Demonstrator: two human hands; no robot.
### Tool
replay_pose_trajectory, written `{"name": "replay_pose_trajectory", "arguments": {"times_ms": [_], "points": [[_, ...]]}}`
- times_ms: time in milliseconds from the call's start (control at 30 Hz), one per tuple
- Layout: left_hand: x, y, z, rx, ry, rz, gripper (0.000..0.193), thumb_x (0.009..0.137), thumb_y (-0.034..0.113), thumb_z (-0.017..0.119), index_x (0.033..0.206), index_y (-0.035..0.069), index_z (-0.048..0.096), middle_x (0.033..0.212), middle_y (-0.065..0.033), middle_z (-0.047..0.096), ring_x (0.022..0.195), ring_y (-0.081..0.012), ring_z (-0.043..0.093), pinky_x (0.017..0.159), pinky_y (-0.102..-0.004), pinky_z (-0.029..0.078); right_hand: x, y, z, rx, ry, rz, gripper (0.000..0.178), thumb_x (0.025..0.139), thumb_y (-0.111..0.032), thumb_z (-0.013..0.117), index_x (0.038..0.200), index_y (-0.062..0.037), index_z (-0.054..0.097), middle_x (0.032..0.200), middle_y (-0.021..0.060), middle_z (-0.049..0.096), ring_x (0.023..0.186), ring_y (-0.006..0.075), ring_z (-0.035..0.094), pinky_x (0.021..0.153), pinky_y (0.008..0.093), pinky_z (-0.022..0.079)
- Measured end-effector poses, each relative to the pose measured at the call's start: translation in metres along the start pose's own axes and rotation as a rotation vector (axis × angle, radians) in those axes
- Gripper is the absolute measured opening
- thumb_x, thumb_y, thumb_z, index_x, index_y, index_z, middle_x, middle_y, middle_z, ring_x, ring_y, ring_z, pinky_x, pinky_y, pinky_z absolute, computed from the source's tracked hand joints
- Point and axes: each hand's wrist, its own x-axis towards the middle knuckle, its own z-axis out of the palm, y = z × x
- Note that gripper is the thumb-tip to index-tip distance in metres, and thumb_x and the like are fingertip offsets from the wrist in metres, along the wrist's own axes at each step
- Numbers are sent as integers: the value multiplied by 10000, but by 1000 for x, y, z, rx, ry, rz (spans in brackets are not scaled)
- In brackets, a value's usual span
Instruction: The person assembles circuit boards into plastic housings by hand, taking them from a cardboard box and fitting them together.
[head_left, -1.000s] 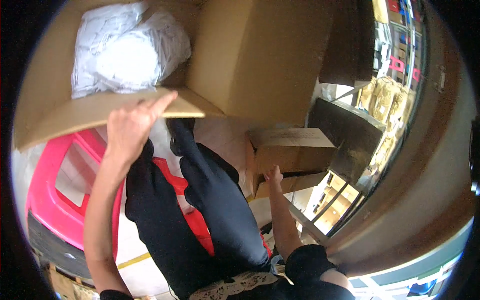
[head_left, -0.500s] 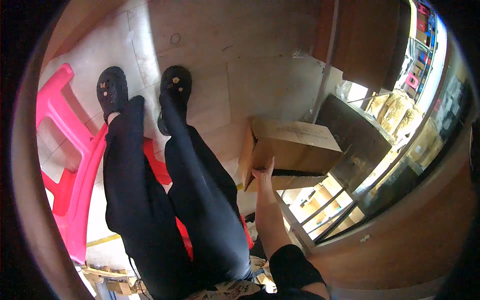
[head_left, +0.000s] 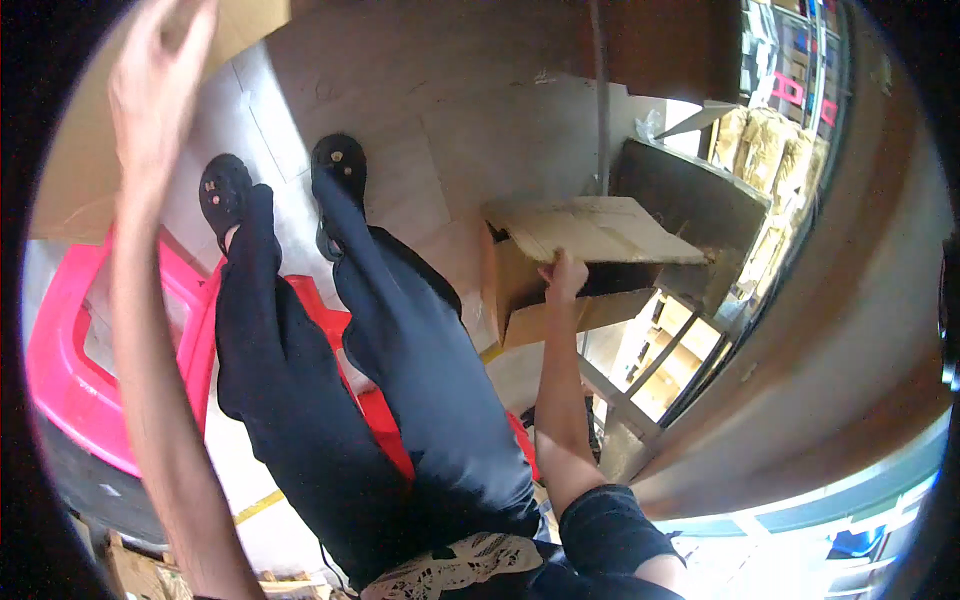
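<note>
One carton flap [head_left: 610, 228] is in the right grip [head_left: 564, 275]; any writing unreadable.

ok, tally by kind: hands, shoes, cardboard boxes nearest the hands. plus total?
Hands: 2 (left hand, right hand)
Black shoes: 2 (left shoe, right shoe)
Cardboard boxes nearest the hands: 2 (large box, only partly in view; smaller box at the right hand)
Total: 6

Pink plastic stool [head_left: 80, 393] at left; tan packages [head_left: 765, 150] (bulging) far right.
</note>
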Motion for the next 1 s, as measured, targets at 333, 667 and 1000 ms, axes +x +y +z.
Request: {"name": "replay_pose_trajectory", "arguments": {"times_ms": [333, 667, 1000], "points": [[-83, 58, -50, -328, -224, -525, 228, 874, 71, 515, 1071, 114, 620, 1036, -42, 618, 1008, -137, 556, 889, -279, 417, -106, 27, 62, -690, 107, -507, 399, 788, -294, 520, 704, 85, 612, 691, 258, 609, 694, 384, 620, 681, 436, 490], [-93, 133, -20, -498, -515, -536, 302, 806, 89, 546, 1102, 125, 598, 936, -75, 624, 812, -137, 594, 699, -276, 484, -126, 32, 73, -736, -156, -617, 429, 815, -327, 499, 697, 71, 607, 721, 270, 601, 709, 389, 616, 609, 445, 488], [-150, 169, 87, 145, -1513, -157, 578, 764, 339, 616, 1159, -43, 438, 1064, -208, 597, 974, -303, 601, 804, -374, 498, -211, 30, 68, -881, -742, -761, 265, 861, -206, 468, 761, -6, 610, 707, 187, 620, 664, 284, 633, 562, 375, 473]]}}
